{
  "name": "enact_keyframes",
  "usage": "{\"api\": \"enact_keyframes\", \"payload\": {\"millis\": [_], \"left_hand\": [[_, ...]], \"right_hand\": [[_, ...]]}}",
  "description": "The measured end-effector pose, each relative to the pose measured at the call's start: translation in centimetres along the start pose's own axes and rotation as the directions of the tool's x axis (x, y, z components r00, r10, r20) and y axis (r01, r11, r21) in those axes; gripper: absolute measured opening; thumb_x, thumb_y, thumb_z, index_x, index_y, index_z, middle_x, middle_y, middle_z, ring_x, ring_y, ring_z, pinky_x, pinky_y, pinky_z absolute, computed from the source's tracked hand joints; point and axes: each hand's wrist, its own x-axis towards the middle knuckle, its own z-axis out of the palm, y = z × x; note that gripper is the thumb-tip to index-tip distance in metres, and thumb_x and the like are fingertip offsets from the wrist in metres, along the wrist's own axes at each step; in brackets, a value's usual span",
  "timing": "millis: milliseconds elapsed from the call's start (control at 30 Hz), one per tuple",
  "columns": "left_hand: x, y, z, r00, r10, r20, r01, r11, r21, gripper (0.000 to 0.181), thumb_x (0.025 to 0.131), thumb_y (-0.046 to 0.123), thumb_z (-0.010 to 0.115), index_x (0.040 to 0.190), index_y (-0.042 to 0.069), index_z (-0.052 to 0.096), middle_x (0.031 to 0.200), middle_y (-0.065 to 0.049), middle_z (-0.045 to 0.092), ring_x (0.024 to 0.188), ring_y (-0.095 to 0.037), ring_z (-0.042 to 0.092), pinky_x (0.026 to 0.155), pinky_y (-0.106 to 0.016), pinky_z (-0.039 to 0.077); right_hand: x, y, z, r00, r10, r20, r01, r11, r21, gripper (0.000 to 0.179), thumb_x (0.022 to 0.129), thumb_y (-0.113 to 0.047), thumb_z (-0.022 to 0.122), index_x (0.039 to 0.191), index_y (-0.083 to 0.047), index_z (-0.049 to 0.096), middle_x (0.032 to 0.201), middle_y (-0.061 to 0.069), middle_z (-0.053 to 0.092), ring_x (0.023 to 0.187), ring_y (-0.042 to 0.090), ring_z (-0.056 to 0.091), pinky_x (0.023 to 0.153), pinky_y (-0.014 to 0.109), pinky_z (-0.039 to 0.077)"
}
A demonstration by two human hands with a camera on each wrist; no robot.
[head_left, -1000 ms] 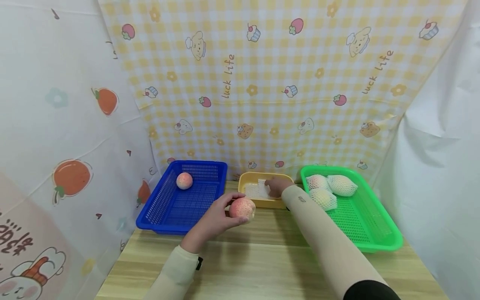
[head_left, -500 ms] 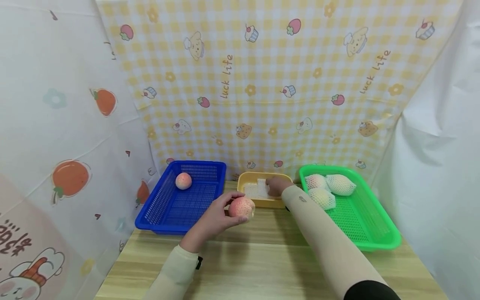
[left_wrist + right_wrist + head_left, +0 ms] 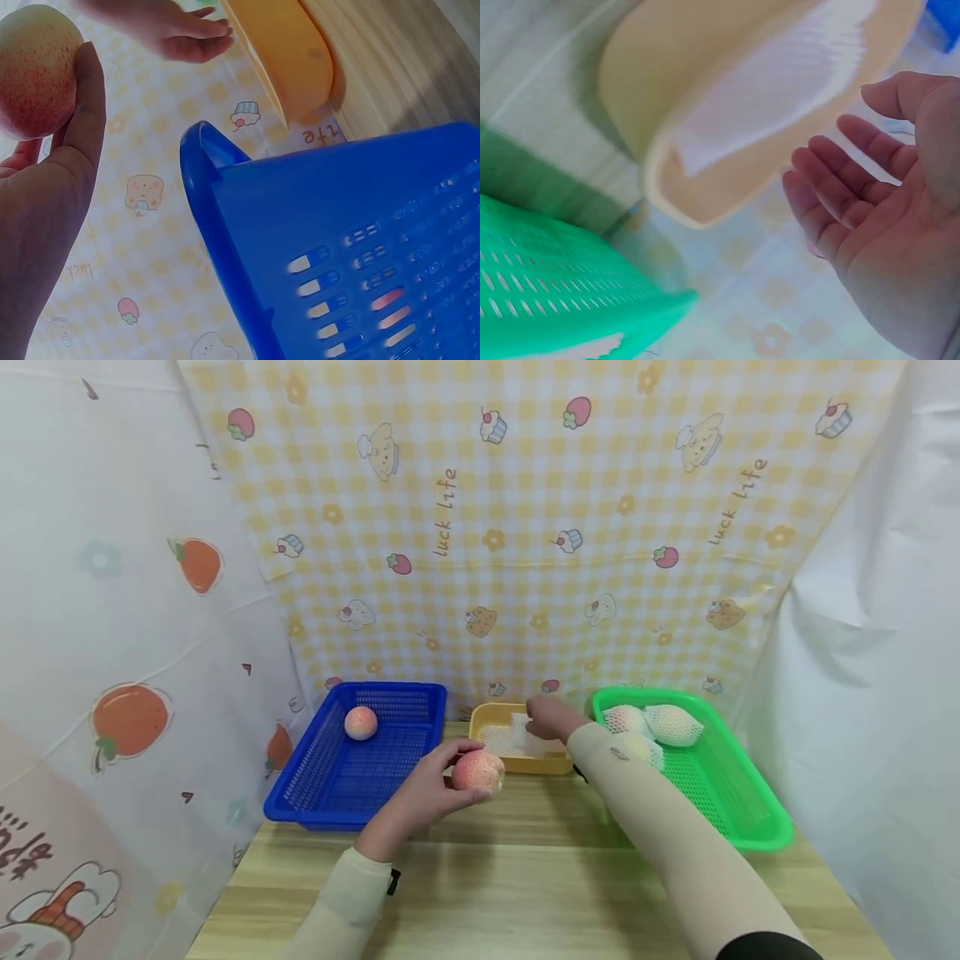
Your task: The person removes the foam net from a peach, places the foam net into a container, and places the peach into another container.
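Note:
My left hand grips a pink peach above the front of the table, thumb and fingers round its sides. In the left wrist view the peach sits between the thumb and fingers at the upper left. My right hand is over the right part of a small yellow basket. White foam fruit nets lie in that basket, one piece sticking up near the fingers. The right wrist view shows the right hand with loosely bent fingers and nothing between them, beside the white nets.
A blue basket on the left holds another peach. On the right, a green basket contains several peaches in white foam nets. The wooden table ends at a checked cloth behind.
My right hand has risen a little in the yellow basket, away from the nets. The left hand keeps its hold on the peach in nearly the same place. The head view has shifted slightly.

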Motion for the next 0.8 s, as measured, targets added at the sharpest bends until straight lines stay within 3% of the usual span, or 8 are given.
{"api": "enact_keyframes", "payload": {"millis": [200, 333, 600, 800], "left_hand": [[0.1, 0.1, -0.5, 1.0, -0.01, -0.011, 0.01, 1.0, 0.006, 0.071, 0.095, 0.023, 0.091, 0.156, 0.01, 0.057, 0.149, -0.011, 0.06, 0.115, -0.024, 0.07, 0.09, -0.034, 0.063], [0.3, 0.2, -0.5, 1.0, -0.011, 0.003, 0.011, 1.0, -0.01, 0.072, 0.096, 0.021, 0.091, 0.157, 0.008, 0.056, 0.15, -0.012, 0.059, 0.117, -0.025, 0.07, 0.091, -0.035, 0.063], [0.4, 0.3, -0.2, 1.0, -0.013, 0.002, 0.013, 1.0, 0.001, 0.069, 0.095, 0.022, 0.091, 0.155, 0.013, 0.057, 0.15, -0.011, 0.059, 0.117, -0.024, 0.07, 0.092, -0.035, 0.063], [0.5, 0.4, -0.1, 1.0, -0.014, 0.006, 0.015, 1.0, -0.005, 0.069, 0.096, 0.021, 0.091, 0.155, 0.013, 0.057, 0.15, -0.011, 0.059, 0.117, -0.025, 0.07, 0.091, -0.034, 0.063]], "right_hand": [[-2.9, -2.2, -3.4, 0.994, -0.094, -0.057, 0.097, 0.994, 0.056, 0.032, 0.109, -0.018, 0.064, 0.128, 0.008, 0.069, 0.122, 0.023, 0.074, 0.106, 0.034, 0.073, 0.098, 0.051, 0.059], [-5.2, -2.7, -4.6, 0.989, -0.126, -0.082, 0.135, 0.983, 0.125, 0.033, 0.111, -0.022, 0.066, 0.129, 0.006, 0.069, 0.122, 0.021, 0.073, 0.113, 0.036, 0.072, 0.101, 0.053, 0.058], [-9.7, -3.1, -4.9, 0.971, -0.146, -0.19, 0.191, 0.95, 0.247, 0.028, 0.11, -0.024, 0.071, 0.122, 0.001, 0.071, 0.113, 0.011, 0.073, 0.107, 0.029, 0.07, 0.097, 0.051, 0.059], [-12.9, -3.7, -3.9, 0.951, -0.122, -0.283, 0.225, 0.902, 0.369, 0.027, 0.112, -0.023, 0.069, 0.13, -0.003, 0.068, 0.125, 0.013, 0.07, 0.115, 0.029, 0.068, 0.099, 0.051, 0.058]]}}
